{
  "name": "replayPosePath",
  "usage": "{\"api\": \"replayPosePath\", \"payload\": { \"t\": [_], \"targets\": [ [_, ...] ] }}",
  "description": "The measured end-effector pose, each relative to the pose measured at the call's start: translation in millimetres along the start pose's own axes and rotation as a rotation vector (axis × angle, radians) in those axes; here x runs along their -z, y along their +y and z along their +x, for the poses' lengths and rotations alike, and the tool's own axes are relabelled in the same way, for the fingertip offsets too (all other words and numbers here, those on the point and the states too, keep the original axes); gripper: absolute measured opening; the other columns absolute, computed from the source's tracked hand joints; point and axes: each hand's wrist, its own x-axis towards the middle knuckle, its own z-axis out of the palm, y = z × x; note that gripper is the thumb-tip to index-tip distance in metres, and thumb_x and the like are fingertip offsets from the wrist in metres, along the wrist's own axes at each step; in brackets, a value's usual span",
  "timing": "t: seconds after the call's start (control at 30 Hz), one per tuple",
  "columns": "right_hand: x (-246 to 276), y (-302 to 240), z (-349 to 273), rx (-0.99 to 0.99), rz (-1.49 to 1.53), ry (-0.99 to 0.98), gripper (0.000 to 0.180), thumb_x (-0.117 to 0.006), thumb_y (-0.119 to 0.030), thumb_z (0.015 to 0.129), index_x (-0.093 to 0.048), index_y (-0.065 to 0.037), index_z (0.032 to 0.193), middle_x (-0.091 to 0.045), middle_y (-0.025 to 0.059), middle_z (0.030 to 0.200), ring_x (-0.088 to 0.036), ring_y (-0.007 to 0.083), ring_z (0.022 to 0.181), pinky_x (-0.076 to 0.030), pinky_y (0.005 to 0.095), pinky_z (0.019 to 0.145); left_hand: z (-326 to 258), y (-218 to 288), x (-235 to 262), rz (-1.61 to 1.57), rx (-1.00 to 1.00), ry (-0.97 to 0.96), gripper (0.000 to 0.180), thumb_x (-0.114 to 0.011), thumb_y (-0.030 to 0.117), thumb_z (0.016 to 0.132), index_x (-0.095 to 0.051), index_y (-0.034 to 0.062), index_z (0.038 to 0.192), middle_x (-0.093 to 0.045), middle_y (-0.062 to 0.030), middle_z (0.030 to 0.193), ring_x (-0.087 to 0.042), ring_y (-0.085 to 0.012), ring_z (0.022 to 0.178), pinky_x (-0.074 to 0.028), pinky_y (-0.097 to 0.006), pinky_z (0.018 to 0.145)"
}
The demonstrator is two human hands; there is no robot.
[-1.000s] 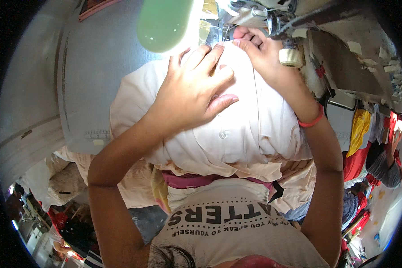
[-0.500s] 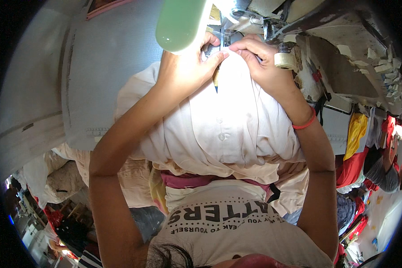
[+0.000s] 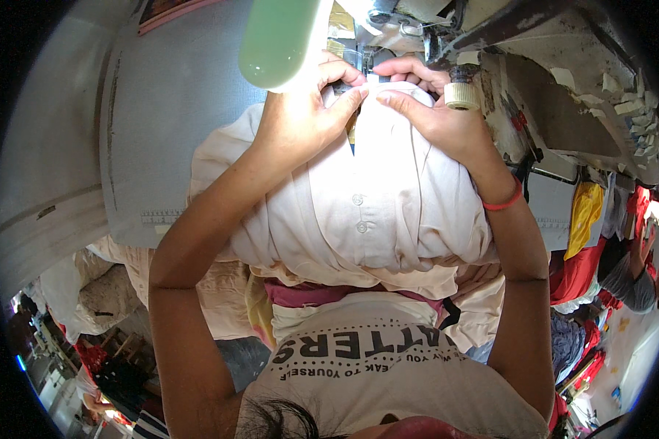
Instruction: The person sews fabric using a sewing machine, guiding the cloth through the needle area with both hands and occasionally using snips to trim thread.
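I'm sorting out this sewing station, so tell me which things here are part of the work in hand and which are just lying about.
In use:
- left hand and right hand, both pinching the top edge of the garment
- cream buttoned garment
- sewing machine, right at that edge

Lying about:
- green lamp shade overhead
- grey table
- thread spool
- heap of red and yellow cloth

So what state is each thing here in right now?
Cream shirt: bunched on the table, button placket facing up, top edge pinched at the sewing machine.
Left hand: gripping the shirt's edge.
Right hand: pinching the shirt's edge.
Sewing machine: over the fabric.
Red wristband: on right wrist.
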Motion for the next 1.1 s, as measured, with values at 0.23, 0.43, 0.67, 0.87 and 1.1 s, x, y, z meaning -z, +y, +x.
{"api": "replayPosePath", "payload": {
  "t": [0.23, 0.43, 0.67, 0.87, 1.1],
  "targets": [
    [0, 6, 2, 0.057, -0.004, -0.047, 0.014, -0.065, -0.011, 0.077, -0.063, -0.003, 0.087, -0.064, 0.0097, 0.08, -0.06, 0.017, 0.068, -0.049, 0.0292, 0.061, 3, -3, 4, -0.009, -0.134, -0.053, 0.013, -0.064, 0.014, 0.072, -0.061, 0.0034, 0.078, -0.062, -0.0059, 0.081, -0.053, -0.0218, 0.082, -0.039, -0.032, 0.077],
    [0, 4, 1, 0.066, 0.005, -0.057, 0.012, -0.063, -0.011, 0.079, -0.063, -0.003, 0.088, -0.063, 0.0098, 0.077, -0.059, 0.0147, 0.066, -0.049, 0.0272, 0.056, 5, -5, 6, -0.028, -0.177, -0.111, 0.013, -0.063, 0.015, 0.072, -0.06, 0.0028, 0.077, -0.06, -0.0071, 0.079, -0.053, -0.0214, 0.08, -0.039, -0.031, 0.077],
    [1, 2, 1, 0.043, -0.016, -0.078, 0.012, -0.062, -0.013, 0.078, -0.062, -0.003, 0.085, -0.061, 0.0083, 0.07, -0.057, 0.0119, 0.06, -0.047, 0.0266, 0.055, 9, -9, 8, -0.05, -0.2, -0.162, 0.012, -0.063, 0.013, 0.073, -0.06, 0.002, 0.077, -0.058, -0.007, 0.075, -0.052, -0.0193, 0.073, -0.039, -0.03, 0.073],
    [0, 4, -1, -0.086, 0.016, -0.128, 0.009, -0.058, -0.009, 0.08, -0.056, 0.0, 0.083, -0.054, 0.004, 0.074, -0.051, 0.009, 0.07, -0.041, 0.0228, 0.066, 7, -7, 6, -0.074, -0.185, -0.128, 0.009, -0.063, 0.011, 0.072, -0.06, 0.0027, 0.075, -0.058, -0.005, 0.072, -0.051, -0.0176, 0.069, -0.039, -0.028, 0.067],
    [-2, 4, -3, -0.13, 0.069, -0.133, 0.007, -0.056, -0.005, 0.082, -0.052, 0.001, 0.082, -0.052, 0.0012, 0.078, -0.047, 0.0061, 0.077, -0.038, 0.0205, 0.071, 8, -4, 5, -0.03, -0.273, -0.008, 0.008, -0.064, 0.011, 0.071, -0.062, 0.0038, 0.073, -0.061, -0.0044, 0.075, -0.053, -0.0173, 0.069, -0.039, -0.027, 0.063]
  ]
}}
